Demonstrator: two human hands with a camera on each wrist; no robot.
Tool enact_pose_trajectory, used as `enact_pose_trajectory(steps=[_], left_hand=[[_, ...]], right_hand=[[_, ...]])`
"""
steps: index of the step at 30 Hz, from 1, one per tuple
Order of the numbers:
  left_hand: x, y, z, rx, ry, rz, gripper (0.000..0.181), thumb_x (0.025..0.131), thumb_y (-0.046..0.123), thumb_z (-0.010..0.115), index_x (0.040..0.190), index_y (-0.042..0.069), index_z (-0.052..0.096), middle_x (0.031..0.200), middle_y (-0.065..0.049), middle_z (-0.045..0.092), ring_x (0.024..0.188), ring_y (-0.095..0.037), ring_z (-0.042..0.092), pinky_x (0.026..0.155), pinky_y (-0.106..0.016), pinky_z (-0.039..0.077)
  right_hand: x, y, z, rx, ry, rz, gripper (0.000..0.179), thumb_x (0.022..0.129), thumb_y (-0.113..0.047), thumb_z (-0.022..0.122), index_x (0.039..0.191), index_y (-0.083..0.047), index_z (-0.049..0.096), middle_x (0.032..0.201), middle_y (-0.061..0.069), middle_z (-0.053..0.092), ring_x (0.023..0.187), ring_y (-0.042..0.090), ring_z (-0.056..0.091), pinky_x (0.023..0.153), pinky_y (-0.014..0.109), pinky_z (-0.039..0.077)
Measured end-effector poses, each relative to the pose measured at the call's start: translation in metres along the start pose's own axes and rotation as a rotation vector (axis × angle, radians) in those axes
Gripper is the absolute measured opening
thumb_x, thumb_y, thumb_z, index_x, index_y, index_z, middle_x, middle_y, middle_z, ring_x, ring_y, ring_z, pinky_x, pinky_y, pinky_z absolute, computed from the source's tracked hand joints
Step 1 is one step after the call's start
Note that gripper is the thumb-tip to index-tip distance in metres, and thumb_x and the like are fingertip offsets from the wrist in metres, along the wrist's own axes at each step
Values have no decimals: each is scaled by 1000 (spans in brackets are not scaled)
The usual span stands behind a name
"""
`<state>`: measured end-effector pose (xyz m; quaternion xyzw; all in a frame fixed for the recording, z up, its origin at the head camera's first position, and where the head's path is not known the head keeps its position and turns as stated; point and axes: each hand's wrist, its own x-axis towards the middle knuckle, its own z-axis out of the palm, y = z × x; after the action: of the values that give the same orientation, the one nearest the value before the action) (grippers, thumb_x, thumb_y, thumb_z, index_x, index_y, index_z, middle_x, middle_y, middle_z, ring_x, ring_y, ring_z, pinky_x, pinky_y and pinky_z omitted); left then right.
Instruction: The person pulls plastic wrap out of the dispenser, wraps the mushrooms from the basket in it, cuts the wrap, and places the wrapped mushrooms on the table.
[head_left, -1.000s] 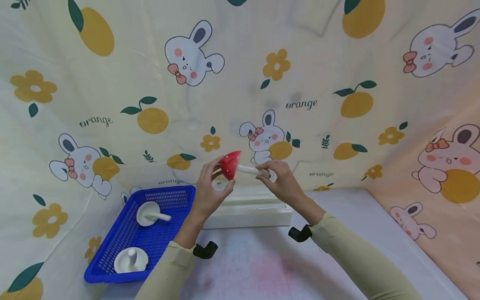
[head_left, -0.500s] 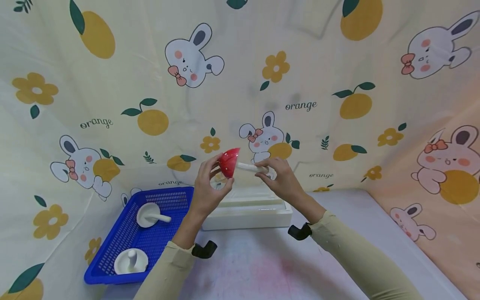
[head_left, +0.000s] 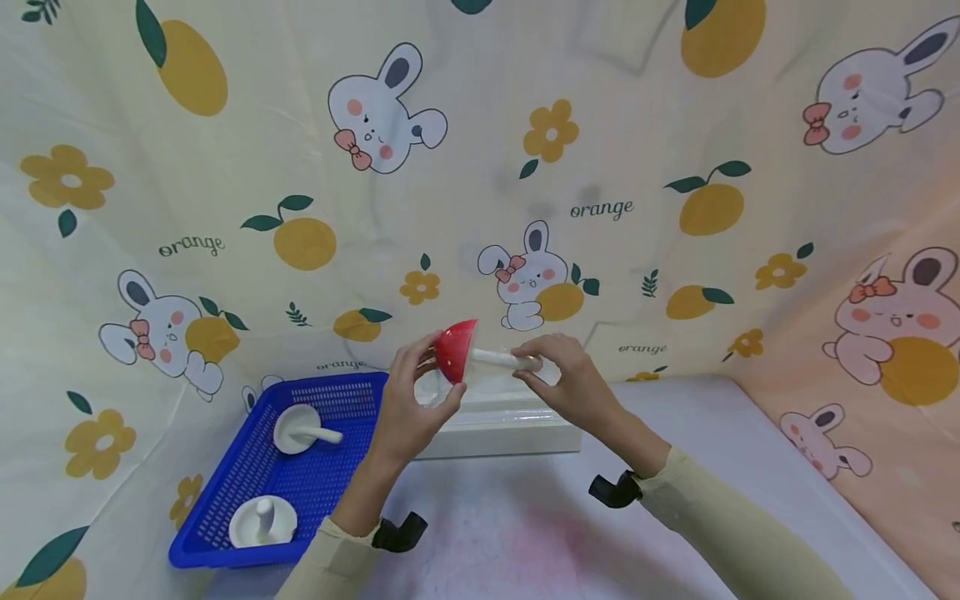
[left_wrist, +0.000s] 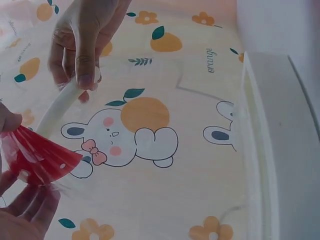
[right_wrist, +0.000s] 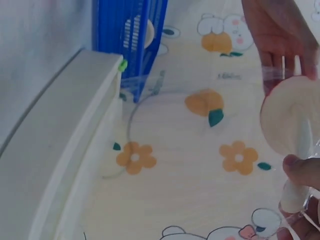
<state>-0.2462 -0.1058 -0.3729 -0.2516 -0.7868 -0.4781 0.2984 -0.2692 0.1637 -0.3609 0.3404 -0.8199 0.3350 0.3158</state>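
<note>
Both hands hold up a toy mushroom lying sideways, its red white-dotted cap point(head_left: 455, 352) at the left and its white stem point(head_left: 491, 358) pointing right. My left hand point(head_left: 408, 404) grips the cap, thumb below its edge and fingers behind it. The right hand point(head_left: 573, 383) pinches the stem's far end between thumb and fingers. Clear, wrinkled film shows on the cap point(left_wrist: 40, 157) in the left wrist view and near the stem end point(right_wrist: 295, 195) in the right wrist view. The cap's pale underside point(right_wrist: 280, 117) faces the right hand.
Behind the hands a long white box point(head_left: 502, 442) stands on the white table point(head_left: 480, 525). At left is a blue basket point(head_left: 300, 483) with two mushrooms, a rear one point(head_left: 294, 429) and a front one point(head_left: 262, 527), pale undersides and stems showing. A printed cloth point(head_left: 465, 200) hangs behind.
Both hands have lowered slightly with the mushroom, after a small rise half a second ago. Their grips on cap and stem stay the same.
</note>
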Motion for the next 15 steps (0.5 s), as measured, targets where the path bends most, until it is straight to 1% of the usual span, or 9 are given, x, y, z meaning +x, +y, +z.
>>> enact_pose_trajectory(steps=[4,6,11,13,15], left_hand=[[-17,5,-3,16,-17,-36,81,86,18,90,156,22,51,150,1,57,133,-16,60,105,-37,57],[-26,7,-4,12,-22,-57,81,85,18,90,156,23,51,150,1,57,132,-16,61,104,-38,58],[-49,9,-3,-14,-28,-105,83,84,19,91,155,27,50,150,3,56,132,-16,61,104,-45,59],[-59,9,-2,-16,-28,-117,84,84,20,92,156,27,49,150,3,57,131,-17,61,103,-46,59],[-67,8,-1,-11,-32,-141,84,83,20,92,155,27,50,150,4,57,131,-16,61,103,-45,59]], right_hand=[[-13,-8,-1,32,-18,-11,37,87,-8,91,121,-12,77,123,2,71,120,22,66,105,45,58],[-21,-12,0,43,-25,-11,37,86,-9,91,121,-12,78,122,1,70,118,21,66,100,42,61],[-40,-22,2,56,-53,23,41,85,-9,92,122,-17,78,120,-1,71,113,20,66,90,41,65],[-49,-25,4,64,-68,40,43,85,-8,92,124,-19,77,121,-2,72,112,21,66,89,41,65],[-58,-28,5,69,-82,50,43,85,-8,92,124,-20,77,121,-2,72,112,20,65,89,42,65]])
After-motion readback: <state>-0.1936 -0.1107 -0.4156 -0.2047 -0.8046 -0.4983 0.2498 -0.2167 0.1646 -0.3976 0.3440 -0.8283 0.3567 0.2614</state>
